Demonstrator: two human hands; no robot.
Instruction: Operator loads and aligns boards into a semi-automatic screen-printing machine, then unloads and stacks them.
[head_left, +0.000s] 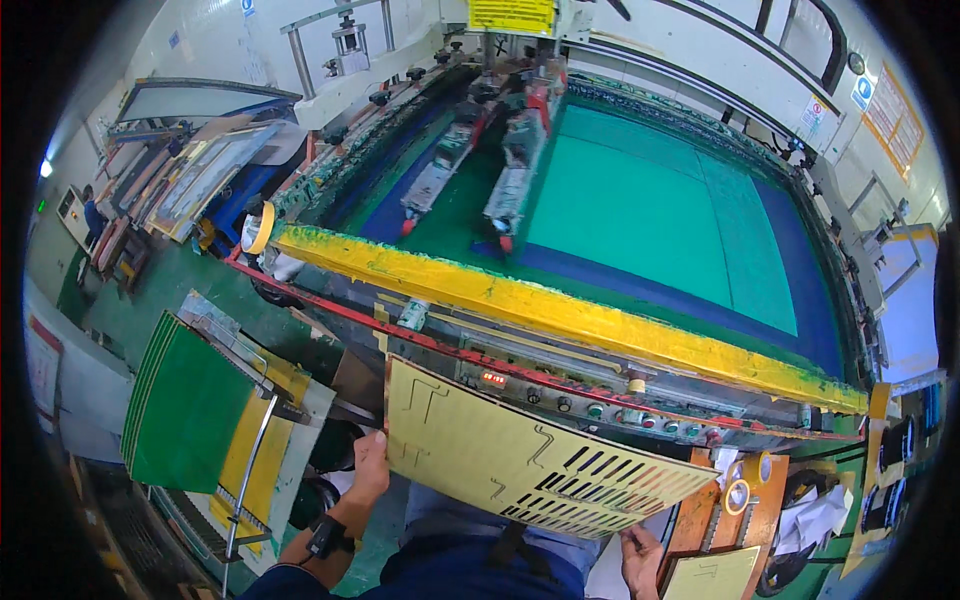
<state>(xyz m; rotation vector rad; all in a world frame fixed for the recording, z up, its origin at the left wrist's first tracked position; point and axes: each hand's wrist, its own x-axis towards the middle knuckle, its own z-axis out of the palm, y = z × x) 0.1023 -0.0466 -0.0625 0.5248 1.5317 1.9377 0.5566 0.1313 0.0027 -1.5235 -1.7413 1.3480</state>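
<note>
A flat pale-yellow panel (480, 430) is held up in front of my body, tilted, its right end lower than its left. Dark angular lines mark its left part, and rows of dark slots run across its right part. My left hand (369, 468) grips the panel's left edge, with a dark band on that wrist. At the lower right edge, the fingers of my right hand (640, 560) are closed on the panel; part of their grip is hidden. The panel's far edge lies close to the control strip (600, 408) of a large screen-printing machine.
A yellow-taped frame bar (540, 300) fronts the green printing screen (640, 200), with two squeegee arms (515, 170) above it. At left stands a rack with green sheets (185, 410). Tape rolls (736, 497) and another yellow panel (712, 578) lie on the wooden table (690, 520) at right.
</note>
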